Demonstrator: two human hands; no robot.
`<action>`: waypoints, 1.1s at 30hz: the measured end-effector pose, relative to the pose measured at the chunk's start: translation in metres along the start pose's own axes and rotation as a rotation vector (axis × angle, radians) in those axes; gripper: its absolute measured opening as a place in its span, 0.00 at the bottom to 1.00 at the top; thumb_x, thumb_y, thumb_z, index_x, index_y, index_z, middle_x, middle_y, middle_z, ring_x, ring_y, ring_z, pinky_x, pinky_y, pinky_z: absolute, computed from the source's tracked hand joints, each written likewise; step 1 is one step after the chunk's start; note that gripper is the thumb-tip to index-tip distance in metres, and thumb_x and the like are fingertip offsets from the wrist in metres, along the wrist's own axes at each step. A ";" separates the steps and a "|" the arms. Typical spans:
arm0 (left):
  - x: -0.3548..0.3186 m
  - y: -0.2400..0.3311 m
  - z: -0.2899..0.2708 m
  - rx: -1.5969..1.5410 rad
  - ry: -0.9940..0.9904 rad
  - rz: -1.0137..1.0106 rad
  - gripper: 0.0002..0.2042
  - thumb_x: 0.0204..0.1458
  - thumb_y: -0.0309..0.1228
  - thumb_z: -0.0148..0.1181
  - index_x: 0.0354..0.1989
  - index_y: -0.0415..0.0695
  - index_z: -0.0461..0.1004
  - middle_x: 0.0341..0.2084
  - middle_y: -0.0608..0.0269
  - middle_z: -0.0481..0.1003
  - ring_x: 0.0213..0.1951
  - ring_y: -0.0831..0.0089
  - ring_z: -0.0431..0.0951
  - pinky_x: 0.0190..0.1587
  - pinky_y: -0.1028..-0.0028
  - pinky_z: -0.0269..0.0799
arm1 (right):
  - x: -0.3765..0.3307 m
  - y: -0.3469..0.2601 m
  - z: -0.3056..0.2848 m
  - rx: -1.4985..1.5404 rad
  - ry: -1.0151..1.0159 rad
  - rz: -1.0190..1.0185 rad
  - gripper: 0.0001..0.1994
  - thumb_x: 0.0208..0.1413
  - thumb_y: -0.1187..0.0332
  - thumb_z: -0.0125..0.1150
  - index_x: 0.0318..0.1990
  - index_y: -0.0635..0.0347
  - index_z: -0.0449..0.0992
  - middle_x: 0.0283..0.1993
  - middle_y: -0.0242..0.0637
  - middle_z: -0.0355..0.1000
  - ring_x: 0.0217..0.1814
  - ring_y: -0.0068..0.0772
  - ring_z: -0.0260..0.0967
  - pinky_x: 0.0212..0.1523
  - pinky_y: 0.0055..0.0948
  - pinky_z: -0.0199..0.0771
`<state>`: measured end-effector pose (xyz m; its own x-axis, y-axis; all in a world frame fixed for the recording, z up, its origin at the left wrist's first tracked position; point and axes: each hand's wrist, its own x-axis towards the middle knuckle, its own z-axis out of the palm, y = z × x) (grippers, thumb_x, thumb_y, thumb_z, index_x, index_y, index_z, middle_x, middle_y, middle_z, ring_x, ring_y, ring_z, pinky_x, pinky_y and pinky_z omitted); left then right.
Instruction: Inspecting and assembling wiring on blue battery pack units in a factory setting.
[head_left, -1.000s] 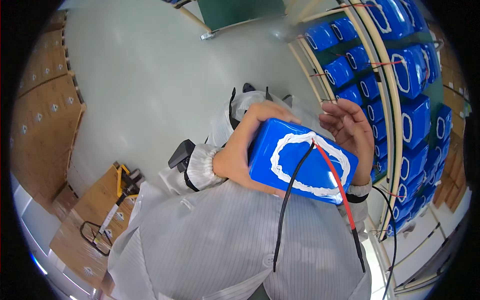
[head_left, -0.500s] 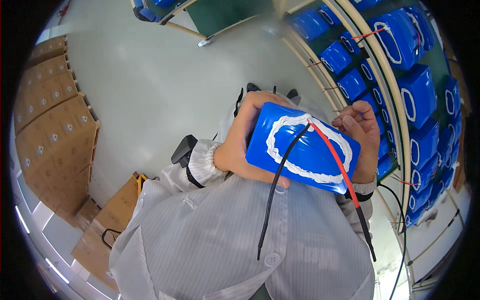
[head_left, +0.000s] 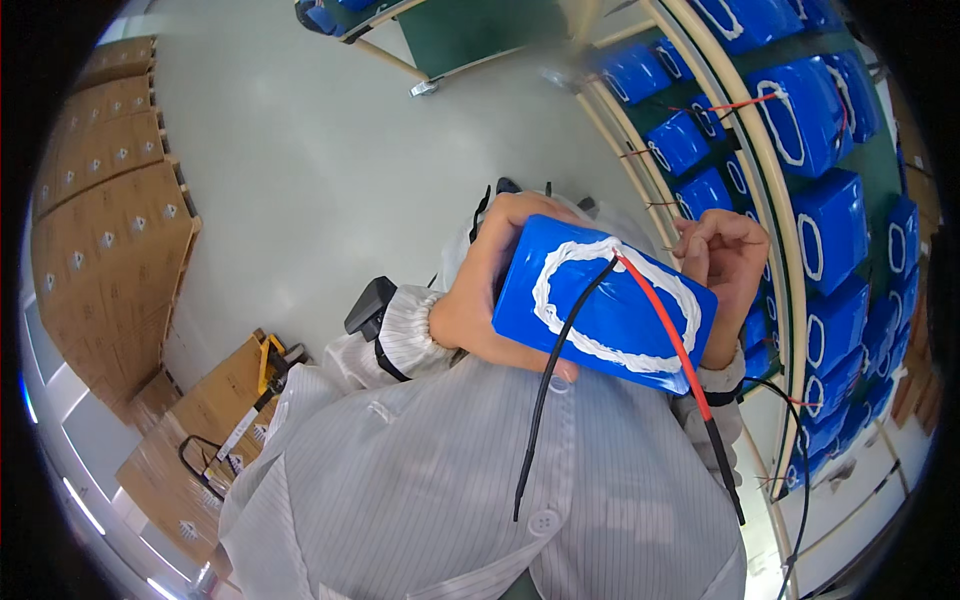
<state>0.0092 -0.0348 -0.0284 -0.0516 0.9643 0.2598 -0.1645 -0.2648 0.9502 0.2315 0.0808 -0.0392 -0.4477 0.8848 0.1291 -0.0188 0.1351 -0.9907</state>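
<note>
My left hand (head_left: 490, 295) is wrapped round one end of a blue battery pack (head_left: 600, 345), held in front of my chest. A loop of white paste (head_left: 548, 280) is laid on its upward face. One black wire (head_left: 546, 400) and one red wire (head_left: 660, 312) leave the pack at the top of that loop and hang over its near edge. Beside the pack's right end, my right hand (head_left: 725, 265) is raised with curled fingers, thumb and fingertips pinched together. A thin sliver shows at those fingertips, too small to name.
On my right stands a shelf rack with pale tube rails (head_left: 770, 150), loaded with several similar blue packs (head_left: 832, 230). Stacked cartons (head_left: 110, 240) sit on the left. A green-topped cart (head_left: 480, 35) is ahead, and a carton with a black-handled tool (head_left: 215, 455) lies low left.
My right hand has moved slightly right, away from the pack, and its fingers have drawn together. The left hand still holds the pack, while the surroundings have shifted a little in view.
</note>
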 end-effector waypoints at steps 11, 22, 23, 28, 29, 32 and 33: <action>-0.010 0.002 -0.007 0.152 0.039 0.011 0.59 0.20 0.52 0.88 0.62 0.44 0.54 0.56 0.45 0.70 0.59 0.54 0.72 0.60 0.57 0.70 | 0.023 -0.027 0.009 0.324 0.095 0.464 0.28 0.63 0.78 0.60 0.67 0.67 0.57 0.44 0.41 0.76 0.51 0.34 0.77 0.62 0.37 0.74; -0.011 0.003 -0.008 0.130 0.034 -0.007 0.59 0.21 0.51 0.88 0.62 0.44 0.54 0.56 0.46 0.71 0.59 0.54 0.72 0.60 0.56 0.70 | 0.022 -0.040 0.007 0.446 0.141 0.518 0.23 0.65 0.75 0.59 0.64 0.67 0.60 0.48 0.47 0.78 0.54 0.40 0.77 0.65 0.43 0.71; -0.011 0.003 -0.007 0.129 0.035 -0.007 0.59 0.21 0.51 0.88 0.62 0.44 0.54 0.56 0.46 0.71 0.59 0.54 0.72 0.60 0.56 0.70 | 0.026 -0.046 0.003 0.416 0.110 0.580 0.23 0.64 0.75 0.59 0.64 0.67 0.60 0.50 0.47 0.78 0.54 0.40 0.77 0.64 0.42 0.72; -0.009 0.005 -0.008 0.149 0.021 -0.027 0.58 0.21 0.51 0.88 0.61 0.44 0.54 0.55 0.46 0.71 0.58 0.53 0.73 0.60 0.56 0.71 | 0.018 -0.041 0.001 0.155 0.075 0.652 0.21 0.64 0.76 0.58 0.63 0.66 0.64 0.51 0.49 0.79 0.52 0.38 0.78 0.60 0.37 0.74; -0.010 0.001 -0.007 0.147 0.014 -0.031 0.58 0.21 0.51 0.88 0.61 0.44 0.54 0.55 0.46 0.71 0.58 0.53 0.73 0.60 0.56 0.71 | 0.025 -0.053 0.025 0.250 0.173 0.567 0.19 0.63 0.76 0.59 0.60 0.66 0.67 0.45 0.46 0.80 0.47 0.34 0.79 0.55 0.34 0.76; -0.011 -0.001 -0.005 0.101 0.038 -0.006 0.59 0.21 0.51 0.88 0.62 0.44 0.54 0.55 0.46 0.71 0.59 0.53 0.73 0.59 0.56 0.72 | 0.018 -0.034 0.005 0.231 0.176 0.502 0.18 0.60 0.78 0.61 0.58 0.65 0.71 0.38 0.43 0.81 0.39 0.27 0.79 0.50 0.30 0.79; -0.011 0.000 -0.005 0.121 0.031 0.005 0.59 0.21 0.51 0.88 0.62 0.44 0.54 0.55 0.45 0.71 0.59 0.53 0.73 0.59 0.56 0.73 | 0.013 -0.021 -0.016 0.121 0.100 0.610 0.20 0.59 0.78 0.61 0.59 0.66 0.70 0.44 0.45 0.80 0.43 0.29 0.79 0.52 0.31 0.78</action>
<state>0.0050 -0.0449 -0.0324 -0.0824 0.9619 0.2607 -0.0447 -0.2649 0.9632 0.2404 0.0971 -0.0156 -0.3245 0.8247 -0.4632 0.1096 -0.4536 -0.8844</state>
